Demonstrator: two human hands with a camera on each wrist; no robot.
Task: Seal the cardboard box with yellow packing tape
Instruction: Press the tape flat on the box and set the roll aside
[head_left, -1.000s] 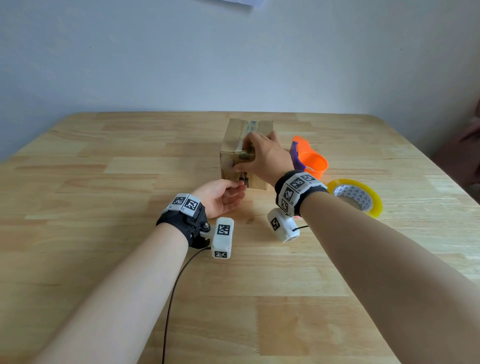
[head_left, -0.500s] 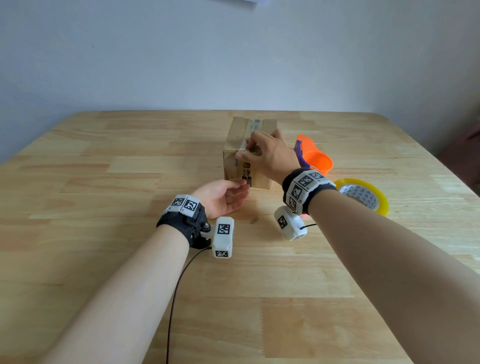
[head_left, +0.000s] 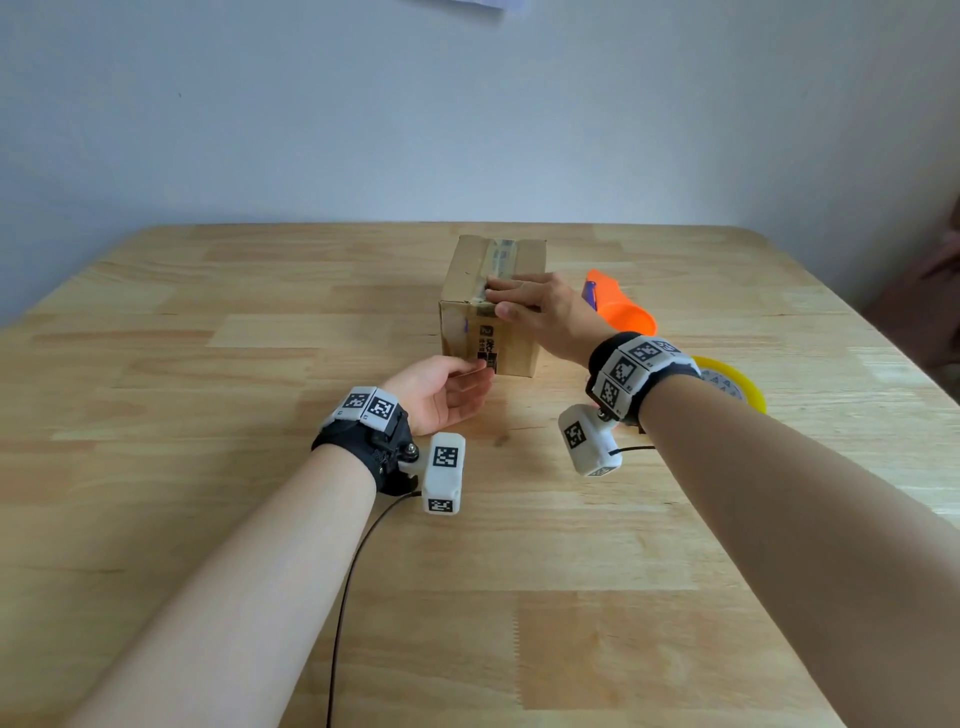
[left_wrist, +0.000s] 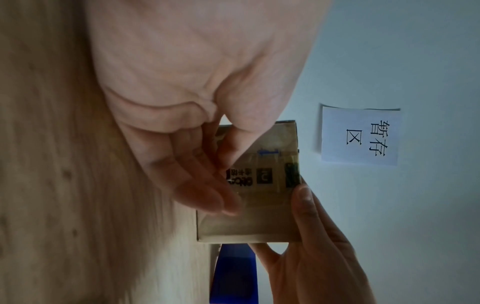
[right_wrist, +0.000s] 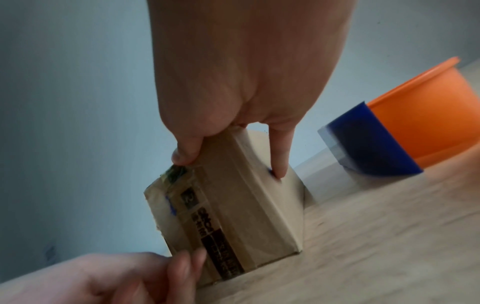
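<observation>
A small cardboard box (head_left: 467, 280) stands mid-table, with a strip of tape (head_left: 500, 253) along its top and down its labelled front. My right hand (head_left: 524, 301) lies across the top with fingers straight, pressing the strip near the front edge. In the right wrist view its thumb (right_wrist: 185, 156) sits at the front top edge of the box (right_wrist: 246, 216). My left hand (head_left: 462, 382) rests on the table, palm up and relaxed. Its fingertips (left_wrist: 221, 201) touch the low front face of the box (left_wrist: 259, 224). The yellow tape roll (head_left: 748, 387) lies flat behind my right wrist.
An orange and blue plastic piece (head_left: 621, 306) lies just right of the box, close to my right hand. A white paper note (left_wrist: 361, 136) hangs on the wall behind. The wooden table (head_left: 208, 364) stretches wide to the left and front.
My right hand has moved from the box's front top edge, fingers curled there, to lying flat across the top. The left hand has stayed at the lower front face.
</observation>
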